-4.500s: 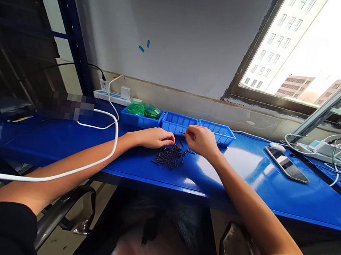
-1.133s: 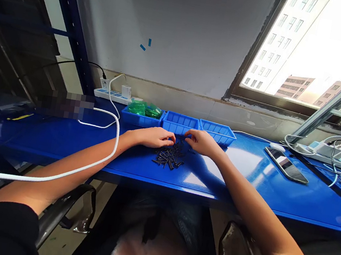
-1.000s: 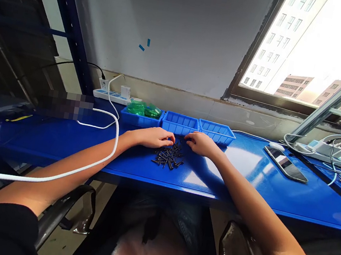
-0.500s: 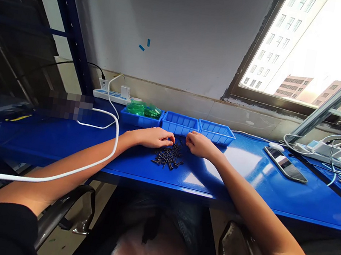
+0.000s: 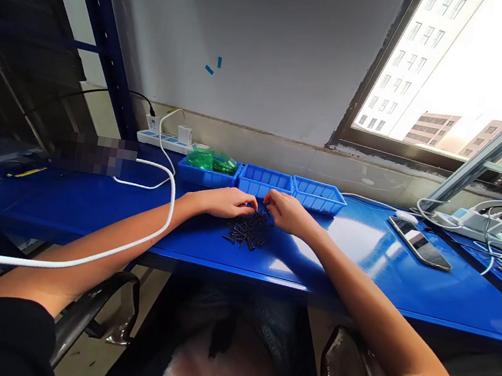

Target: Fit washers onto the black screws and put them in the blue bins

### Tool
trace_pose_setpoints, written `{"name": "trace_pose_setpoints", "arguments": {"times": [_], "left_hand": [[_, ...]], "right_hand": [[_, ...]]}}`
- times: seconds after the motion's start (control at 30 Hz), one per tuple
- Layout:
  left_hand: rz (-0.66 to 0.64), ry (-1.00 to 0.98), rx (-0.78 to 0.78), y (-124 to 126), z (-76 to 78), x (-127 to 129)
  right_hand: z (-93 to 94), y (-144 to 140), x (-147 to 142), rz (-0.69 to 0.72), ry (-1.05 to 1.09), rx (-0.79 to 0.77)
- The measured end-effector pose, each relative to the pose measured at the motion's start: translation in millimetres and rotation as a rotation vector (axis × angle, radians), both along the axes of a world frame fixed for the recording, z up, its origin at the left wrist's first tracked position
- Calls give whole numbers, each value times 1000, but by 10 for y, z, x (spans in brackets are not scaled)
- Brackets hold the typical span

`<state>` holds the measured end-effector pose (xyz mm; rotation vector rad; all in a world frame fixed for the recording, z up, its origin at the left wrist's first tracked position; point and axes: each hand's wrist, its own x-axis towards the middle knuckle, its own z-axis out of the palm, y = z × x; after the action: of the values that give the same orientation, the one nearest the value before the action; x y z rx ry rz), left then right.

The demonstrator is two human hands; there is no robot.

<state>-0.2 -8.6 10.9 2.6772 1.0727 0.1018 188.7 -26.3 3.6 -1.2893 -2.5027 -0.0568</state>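
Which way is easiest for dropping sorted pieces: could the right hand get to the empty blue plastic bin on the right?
Probably yes: the right hand lies just before the right blue bin, nothing between them.

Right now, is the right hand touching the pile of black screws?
Touching. The head view shows the right hand with its fingertips down on the far edge of the pile of black screws, no blue tabletop between them.

Pile of screws (image 5: 247,231) on the tabletop (image 5: 353,261), between left hand (image 5: 228,201) and right hand (image 5: 288,212); three bins (image 5: 262,183) in a row behind; phone (image 5: 419,242) far right; power strip (image 5: 167,140) behind left.
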Motion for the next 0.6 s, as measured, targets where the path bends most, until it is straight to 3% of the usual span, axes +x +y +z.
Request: {"name": "trace_pose_setpoints", "arguments": {"times": [0.6], "left_hand": [[-67, -94, -23, 37, -42, -25]], "right_hand": [[-96, -47, -101, 122, 92, 51]]}}
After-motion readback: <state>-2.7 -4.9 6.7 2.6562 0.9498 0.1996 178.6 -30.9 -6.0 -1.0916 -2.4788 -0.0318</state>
